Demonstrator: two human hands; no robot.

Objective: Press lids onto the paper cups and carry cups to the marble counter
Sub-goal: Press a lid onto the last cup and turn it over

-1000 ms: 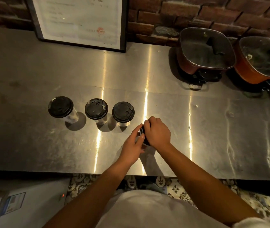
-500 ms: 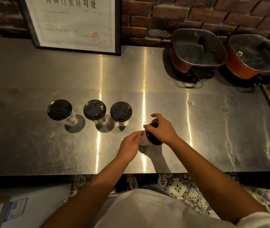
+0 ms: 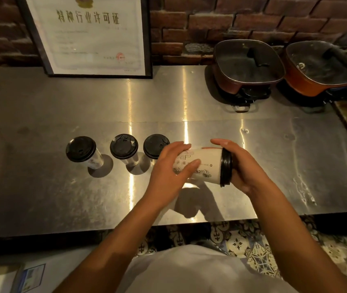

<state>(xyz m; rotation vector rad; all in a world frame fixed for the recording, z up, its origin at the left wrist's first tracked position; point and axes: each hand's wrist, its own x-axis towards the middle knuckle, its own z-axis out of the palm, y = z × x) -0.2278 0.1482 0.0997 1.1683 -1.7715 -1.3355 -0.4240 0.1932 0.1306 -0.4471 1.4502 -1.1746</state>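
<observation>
A white paper cup [image 3: 205, 163] with printed drawings lies on its side in the air above the steel counter [image 3: 274, 166], its black lid [image 3: 226, 167] pointing right. My left hand [image 3: 169, 172] holds the cup's base end, thumb across the front. My right hand [image 3: 245, 166] cups the lid end, palm against the lid. Three lidded cups stand in a row to the left: one [image 3: 80, 149] at far left, one [image 3: 123, 146] in the middle, one [image 3: 155, 146] partly behind my left hand.
A framed certificate [image 3: 92, 34] leans on the brick wall at the back left. Two square lidded electric pots [image 3: 247, 64] [image 3: 320, 68] sit at the back right. Patterned floor tiles [image 3: 253, 246] show below the counter's front edge.
The cup stood upright on the counter with my right hand pressing its lid. Both hands have lifted it and tipped it onto its side, lid toward the right.
</observation>
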